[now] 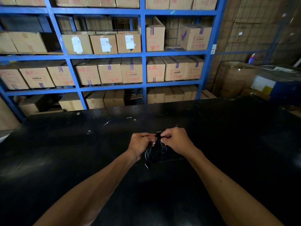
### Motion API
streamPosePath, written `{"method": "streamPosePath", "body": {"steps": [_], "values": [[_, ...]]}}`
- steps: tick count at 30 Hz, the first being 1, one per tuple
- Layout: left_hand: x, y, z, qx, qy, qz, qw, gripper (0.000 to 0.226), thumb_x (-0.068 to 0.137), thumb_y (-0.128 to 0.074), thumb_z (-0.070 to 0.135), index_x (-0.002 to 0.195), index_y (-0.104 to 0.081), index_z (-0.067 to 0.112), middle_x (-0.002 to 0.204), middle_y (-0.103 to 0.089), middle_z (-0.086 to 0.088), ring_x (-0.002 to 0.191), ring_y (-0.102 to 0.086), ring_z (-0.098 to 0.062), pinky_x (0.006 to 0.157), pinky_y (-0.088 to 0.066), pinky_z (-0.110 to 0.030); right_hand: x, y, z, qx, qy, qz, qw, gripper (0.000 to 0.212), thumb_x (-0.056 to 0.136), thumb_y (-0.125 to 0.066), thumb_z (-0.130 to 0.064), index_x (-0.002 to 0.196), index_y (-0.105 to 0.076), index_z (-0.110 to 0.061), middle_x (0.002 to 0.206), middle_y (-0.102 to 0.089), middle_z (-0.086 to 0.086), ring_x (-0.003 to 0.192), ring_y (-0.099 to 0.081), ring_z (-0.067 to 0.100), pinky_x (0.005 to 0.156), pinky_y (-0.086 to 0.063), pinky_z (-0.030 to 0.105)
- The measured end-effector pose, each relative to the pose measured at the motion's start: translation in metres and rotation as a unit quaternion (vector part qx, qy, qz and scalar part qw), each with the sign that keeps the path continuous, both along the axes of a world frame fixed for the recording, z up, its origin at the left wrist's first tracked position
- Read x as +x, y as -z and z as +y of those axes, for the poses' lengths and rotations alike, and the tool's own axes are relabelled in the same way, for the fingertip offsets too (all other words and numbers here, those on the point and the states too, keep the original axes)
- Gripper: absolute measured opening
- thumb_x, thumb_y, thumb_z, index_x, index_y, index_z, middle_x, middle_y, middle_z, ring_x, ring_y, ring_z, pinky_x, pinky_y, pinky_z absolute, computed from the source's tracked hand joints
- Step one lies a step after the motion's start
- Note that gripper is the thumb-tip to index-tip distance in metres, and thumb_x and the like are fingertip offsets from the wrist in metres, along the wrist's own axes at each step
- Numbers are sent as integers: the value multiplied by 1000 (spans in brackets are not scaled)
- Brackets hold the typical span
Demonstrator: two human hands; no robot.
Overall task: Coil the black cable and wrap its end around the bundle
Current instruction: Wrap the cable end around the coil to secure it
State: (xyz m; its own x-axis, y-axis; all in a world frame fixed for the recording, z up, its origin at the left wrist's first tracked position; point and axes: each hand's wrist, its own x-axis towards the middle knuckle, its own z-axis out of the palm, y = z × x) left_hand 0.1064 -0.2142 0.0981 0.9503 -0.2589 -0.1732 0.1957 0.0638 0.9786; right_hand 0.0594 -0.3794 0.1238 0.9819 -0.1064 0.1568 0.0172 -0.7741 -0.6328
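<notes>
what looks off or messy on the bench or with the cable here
Nothing serious stands out. The black table has pale scuffs and small specks near its far edge. The black cable is a neat bundle held by the left hand and right hand, one short end sticking out below.

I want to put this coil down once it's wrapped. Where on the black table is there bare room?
The black table is bare left of the left hand and right of the right hand, out to both edges. The far strip toward the blue shelving carries only small white specks. It is crowded only between the hands, around the black cable.
</notes>
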Motion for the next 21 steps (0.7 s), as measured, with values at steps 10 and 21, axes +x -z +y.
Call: {"method": "streamPosePath", "body": {"steps": [10, 21], "values": [[6, -8, 11, 24, 84, -16, 996, 16, 77, -72, -8, 92, -77, -5, 70, -71, -15, 62, -67, -18, 65, -56, -23, 1, -13, 3, -116, -27, -60, 991, 5, 88, -75, -18, 84, -77, -18, 99, -67, -3, 88, -67, 16, 80, -58, 38], [12, 13, 33, 119, 183, 8, 976, 37, 86, -77, 28, 116, -71, 8, 104, -77, -5, 98, -70, -20, 85, -54, -36, 1, -5, 2, -128, -3, 19, 992, 23, 91, -61, -2, 108, -72, -13, 106, -73, 9, 98, -68, 28, 85, -57, 44]]}}
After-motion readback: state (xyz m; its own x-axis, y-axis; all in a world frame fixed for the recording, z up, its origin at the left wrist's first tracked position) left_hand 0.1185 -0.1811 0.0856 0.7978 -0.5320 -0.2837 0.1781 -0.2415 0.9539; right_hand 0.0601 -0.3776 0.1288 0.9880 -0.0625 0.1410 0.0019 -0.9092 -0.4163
